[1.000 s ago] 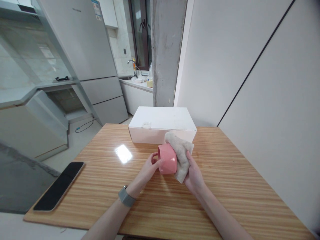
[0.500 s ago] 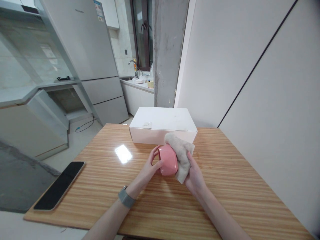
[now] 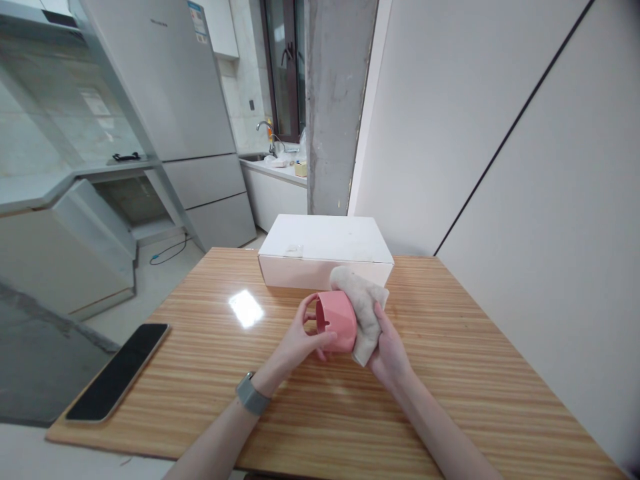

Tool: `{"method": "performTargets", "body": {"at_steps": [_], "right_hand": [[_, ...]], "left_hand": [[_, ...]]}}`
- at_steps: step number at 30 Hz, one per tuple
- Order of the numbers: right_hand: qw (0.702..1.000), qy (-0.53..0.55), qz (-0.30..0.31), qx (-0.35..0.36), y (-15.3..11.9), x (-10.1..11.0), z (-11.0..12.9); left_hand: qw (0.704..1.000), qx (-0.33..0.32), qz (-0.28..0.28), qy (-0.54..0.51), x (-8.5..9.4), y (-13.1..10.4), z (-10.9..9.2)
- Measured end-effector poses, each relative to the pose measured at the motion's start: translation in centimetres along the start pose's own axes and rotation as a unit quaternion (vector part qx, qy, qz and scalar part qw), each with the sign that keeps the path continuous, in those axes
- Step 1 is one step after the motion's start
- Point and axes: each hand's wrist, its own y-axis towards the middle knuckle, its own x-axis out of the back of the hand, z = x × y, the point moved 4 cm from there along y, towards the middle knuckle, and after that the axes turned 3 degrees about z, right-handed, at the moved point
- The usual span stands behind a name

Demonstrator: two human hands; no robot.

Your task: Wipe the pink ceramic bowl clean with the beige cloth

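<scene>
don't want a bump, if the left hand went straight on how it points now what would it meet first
The cup, which the left hand holds; just past it, the cloth, seemingly against the cup, though depth is unclear.

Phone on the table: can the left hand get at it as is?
Probably not immediately: the left hand is holding the pink container. Otherwise the way looks free, with only tabletop showing between that hand and the phone.
</scene>
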Motion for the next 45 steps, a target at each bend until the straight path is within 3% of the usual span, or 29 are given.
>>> {"method": "performTargets", "body": {"at_steps": [13, 23, 29, 34, 41, 45], "right_hand": [[1.000, -0.006, 0.003, -0.003, -0.2, -0.1, -0.3], [1.000, 0.016, -0.016, 0.001, 0.0, -0.2, -0.4], [1.000, 0.013, -0.015, -0.004, 0.1, -0.1, 0.0], [1.000, 0.000, -0.006, -0.006, 0.1, 0.2, 0.0], [1.000, -0.004, 0.006, -0.011, -0.3, -0.3, -0.2], [1.000, 0.004, 0.008, -0.007, -0.4, -0.4, -0.4]], "left_hand": [[0.997, 0.058, -0.027, -0.035, -0.1, 0.6, 1.4], [0.996, -0.022, -0.081, -0.039, 0.8, 1.2, 2.1], [1.000, -0.012, -0.028, 0.004, 0.3, 0.3, 0.6], [0.999, -0.018, -0.037, 0.011, -0.1, -0.4, -0.8], [0.998, 0.020, -0.061, -0.019, 0.5, 0.3, 0.5], [0.997, 0.022, -0.048, -0.060, 0.7, 0.7, 1.3]]}}
